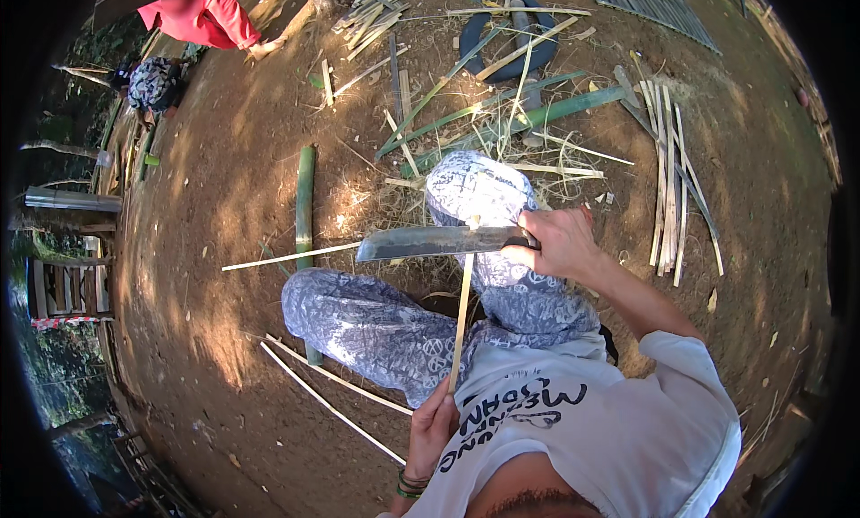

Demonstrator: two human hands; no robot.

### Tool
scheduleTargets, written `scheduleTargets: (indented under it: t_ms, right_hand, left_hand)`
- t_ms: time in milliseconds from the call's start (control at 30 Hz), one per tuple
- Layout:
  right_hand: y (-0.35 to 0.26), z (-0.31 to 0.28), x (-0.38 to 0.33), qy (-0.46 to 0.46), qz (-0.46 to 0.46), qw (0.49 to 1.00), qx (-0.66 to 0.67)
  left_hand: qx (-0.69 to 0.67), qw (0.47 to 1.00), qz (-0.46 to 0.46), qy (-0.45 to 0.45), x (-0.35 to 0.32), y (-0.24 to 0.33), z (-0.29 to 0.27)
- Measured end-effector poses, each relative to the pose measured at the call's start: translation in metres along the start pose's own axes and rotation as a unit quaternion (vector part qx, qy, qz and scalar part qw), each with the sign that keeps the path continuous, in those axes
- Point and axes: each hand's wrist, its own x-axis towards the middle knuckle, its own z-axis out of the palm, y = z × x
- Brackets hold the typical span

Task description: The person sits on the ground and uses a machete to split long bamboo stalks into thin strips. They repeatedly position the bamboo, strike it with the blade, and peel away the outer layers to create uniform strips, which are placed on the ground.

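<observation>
Brown, sun-dappled earth [206, 419] lies below the left grip [434, 421], pinching 1 pale strip [462, 321], and the right grip [563, 242], clasping a big knife [417, 242].

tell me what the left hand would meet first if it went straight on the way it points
Probably the knife: the left hand points up along the thin strip it holds, which runs up to the knife. Depth is unclear, so it might brush the trousers first.
</observation>
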Motion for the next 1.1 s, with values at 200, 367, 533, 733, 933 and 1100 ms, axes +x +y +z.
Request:
scheduleTargets:
  t_ms: [200, 367, 533, 733, 933, 1100]
  right_hand:
    - [-0.004, -0.001, -0.003, -0.008, 0.011, 1.0, -0.018]
    - [-0.004, -0.002, -0.005, 0.017, 0.01, 1.0, 0.004]
    - [0.011, -0.002, 0.003, 0.056, 0.105, 0.992, 0.038]
    - [0.021, -0.012, -0.006, 0.08, 0.197, 0.938, 0.274]
    - [-0.027, -0.038, 0.011, 0.049, 0.174, 0.888, 0.423]
    - [-0.044, -0.05, 0.031, 0.029, 0.183, 0.887, 0.422]
  left_hand:
    - [-0.021, 0.999, -0.023, 0.024, -0.014, -0.006, -0.001]
    - [-0.021, 0.998, -0.044, 0.037, -0.03, -0.021, -0.009]
    - [0.01, 0.999, -0.006, 0.036, -0.06, -0.073, -0.032]
    - [-0.085, 0.993, -0.064, 0.043, -0.05, -0.066, -0.029]
    - [-0.164, 0.985, -0.025, -0.049, -0.017, -0.05, -0.035]
    - [-0.072, 0.993, -0.01, -0.093, 0.002, -0.024, -0.033]
